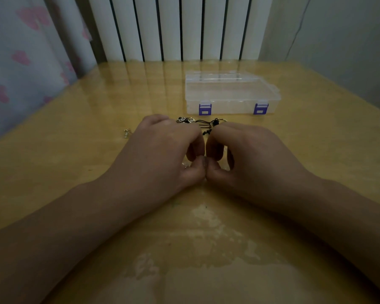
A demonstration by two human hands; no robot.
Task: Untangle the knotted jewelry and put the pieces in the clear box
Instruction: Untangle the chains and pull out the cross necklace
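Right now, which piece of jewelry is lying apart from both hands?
The small silver piece, alone on the table left of the left hand; the knotted bunch sits at the fingers.

left hand (162,148): on the table (75,172), near its middle, fingers curled, thumb tip against the right thumb tip.
right hand (248,150): mirrors it, fingers curled, just beside the left.
knotted jewelry (203,123): black cords and silver rings showing past the knuckles; the grip itself is hidden.
small silver piece (127,132): lies apart, toward the table's left edge.
clear box (230,95): lid down, two purple latches, toward the far edge.
radiator (180,27): white, behind the table.
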